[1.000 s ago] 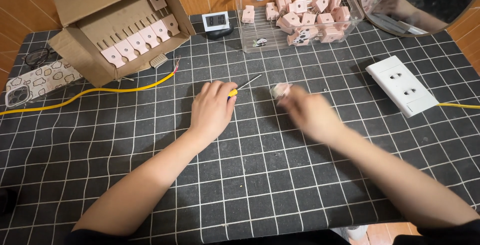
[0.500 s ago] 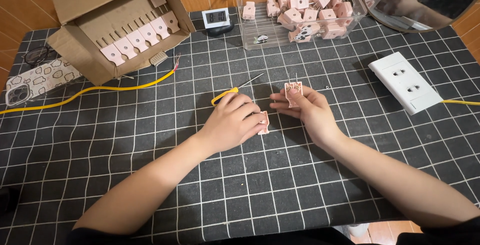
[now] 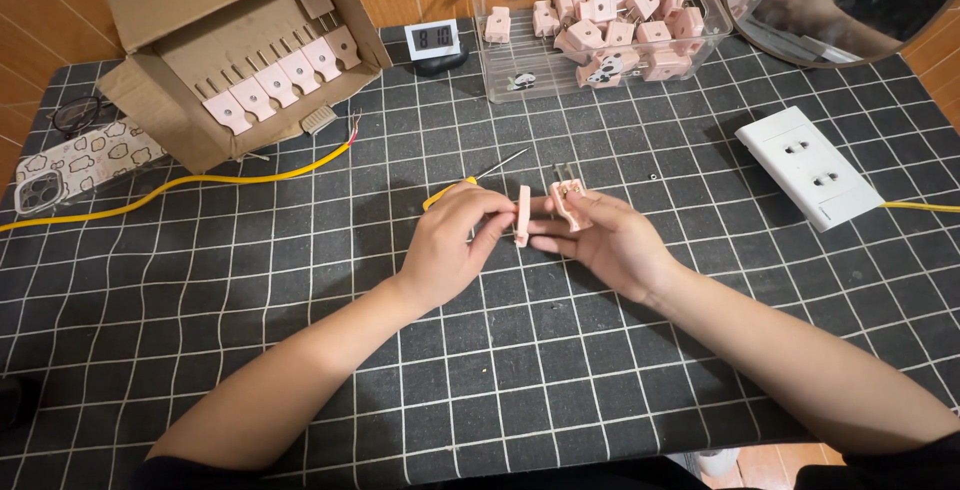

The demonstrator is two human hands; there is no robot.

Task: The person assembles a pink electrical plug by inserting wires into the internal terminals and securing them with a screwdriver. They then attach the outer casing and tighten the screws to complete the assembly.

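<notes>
Left hand: the left hand [image 3: 450, 245] sits over the middle of the mat, fingers pinched on a thin pink plug cover [image 3: 522, 216] that stands on edge between the two hands.
Right hand: the right hand [image 3: 610, 242] lies palm-up just beside the left, fingers closed around a pink plug body [image 3: 568, 200] with two metal prongs pointing away from the person.
Hands together: the fingertips of both hands nearly meet; the cover and the body are close but apart.
Screwdriver: a screwdriver [image 3: 470, 180] with a yellow handle lies on the mat behind the left hand, its thin shaft pointing toward the clear bin.
Mat: a black mat [image 3: 300, 350] with a white grid covers the work surface.
Screw: a small screw [image 3: 652, 178] lies on the mat between the right hand and the outlet.
Clear bin: a clear plastic bin [image 3: 510, 75] at the far edge holds many pink plugs.
Timer: a small digital display [image 3: 433, 41] stands just left of the bin.
Cardboard box: an open cardboard box [image 3: 215, 60] at far left holds a row of pink plugs with prongs.
Yellow cable: a yellow cable [image 3: 180, 185] runs from the box toward the left edge.
Outlet: a white double outlet [image 3: 810, 167] lies at right, well apart from the hands.
Phone: a phone [image 3: 75, 160] in a patterned case lies left of the box, with glasses [image 3: 75, 112] just behind it.
</notes>
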